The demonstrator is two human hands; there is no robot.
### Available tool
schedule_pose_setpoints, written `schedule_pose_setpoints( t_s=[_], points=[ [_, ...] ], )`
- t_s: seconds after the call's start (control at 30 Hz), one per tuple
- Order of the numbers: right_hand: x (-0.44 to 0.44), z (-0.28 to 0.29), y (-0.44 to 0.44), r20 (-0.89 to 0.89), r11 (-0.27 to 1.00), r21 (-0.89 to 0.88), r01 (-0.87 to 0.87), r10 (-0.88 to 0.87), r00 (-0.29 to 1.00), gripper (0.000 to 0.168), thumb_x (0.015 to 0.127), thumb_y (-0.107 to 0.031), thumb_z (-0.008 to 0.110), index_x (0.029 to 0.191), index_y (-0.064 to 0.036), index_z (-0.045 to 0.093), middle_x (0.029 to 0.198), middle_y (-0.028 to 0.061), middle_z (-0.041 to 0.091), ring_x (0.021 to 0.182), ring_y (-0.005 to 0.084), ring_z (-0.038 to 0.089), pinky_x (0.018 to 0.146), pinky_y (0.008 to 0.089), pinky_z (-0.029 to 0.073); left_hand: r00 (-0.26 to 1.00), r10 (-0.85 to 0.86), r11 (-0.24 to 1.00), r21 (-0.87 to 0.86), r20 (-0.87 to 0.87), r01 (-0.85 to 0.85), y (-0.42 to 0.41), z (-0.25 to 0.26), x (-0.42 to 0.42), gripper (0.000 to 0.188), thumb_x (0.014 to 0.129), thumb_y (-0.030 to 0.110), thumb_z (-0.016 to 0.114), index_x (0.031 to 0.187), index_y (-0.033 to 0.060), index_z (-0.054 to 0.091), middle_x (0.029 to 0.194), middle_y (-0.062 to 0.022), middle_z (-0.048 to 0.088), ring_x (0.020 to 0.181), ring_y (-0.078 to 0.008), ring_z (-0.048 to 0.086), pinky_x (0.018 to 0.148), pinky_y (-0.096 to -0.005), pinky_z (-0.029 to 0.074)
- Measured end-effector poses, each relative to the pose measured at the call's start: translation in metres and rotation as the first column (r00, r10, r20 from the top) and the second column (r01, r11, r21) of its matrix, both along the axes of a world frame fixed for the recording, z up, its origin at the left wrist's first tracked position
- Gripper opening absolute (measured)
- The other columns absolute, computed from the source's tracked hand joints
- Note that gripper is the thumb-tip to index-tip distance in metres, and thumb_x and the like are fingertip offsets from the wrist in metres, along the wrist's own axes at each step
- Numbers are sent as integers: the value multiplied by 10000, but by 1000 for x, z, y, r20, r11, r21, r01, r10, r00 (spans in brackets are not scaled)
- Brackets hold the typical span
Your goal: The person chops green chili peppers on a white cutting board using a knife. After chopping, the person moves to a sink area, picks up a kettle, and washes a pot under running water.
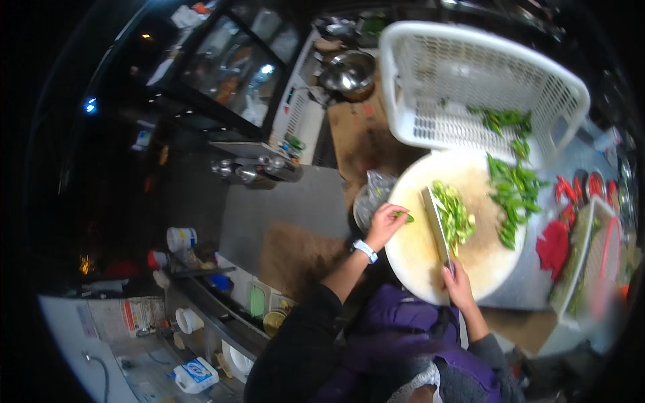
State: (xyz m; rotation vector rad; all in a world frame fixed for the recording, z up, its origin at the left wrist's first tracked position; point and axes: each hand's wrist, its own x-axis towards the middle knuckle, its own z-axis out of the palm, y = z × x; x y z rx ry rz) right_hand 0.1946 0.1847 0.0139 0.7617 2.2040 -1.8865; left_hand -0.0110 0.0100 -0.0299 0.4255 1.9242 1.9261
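Note:
My right hand [457, 284] grips the handle of a cleaver [437, 224], its blade standing on edge on a round white cutting board [413, 262]. Against the blade's right side lies a pile of sliced green peppers [453, 211]. My left hand [387, 221], with a white band at the wrist, pinches a small green pepper piece [404, 216] over the board's left rim. Whole green peppers [514, 191] spread along the board's right edge. Beyond the board stands a white perforated plastic basket [443, 132] with more green peppers [504, 120] in it.
A plastic bag [379, 186] sits close left of the board. On the metal counter at right lie a red cloth [553, 247], red peppers [565, 189] and a long white container [579, 257] of greens. A steel bowl [348, 73] stands at the back.

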Motion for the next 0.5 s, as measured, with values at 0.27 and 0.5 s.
schedule_pose_setpoints(
  t_s=[0.27,0.5],
  points=[
    [1,42,19,189,989,72,-127,111,976,328,942,-276,476,1131,-19,549,704,165,595,618,268,601,599,349,472,523,-403,882,-472,-751,1,-20,38,-3,115,729,56,687,841,81,683,878,-34,653,765,-211,624,651,-323,516],
    [2,50,15,220,928,273,-252,195,956,336,925,-322,489,1087,-53,610,799,228,627,772,391,613,703,415,478,526,-473,852,-520,-706,69,-17,37,-6,55,722,38,676,768,63,656,821,-25,626,726,-196,616,601,-315,513]
  ],
)
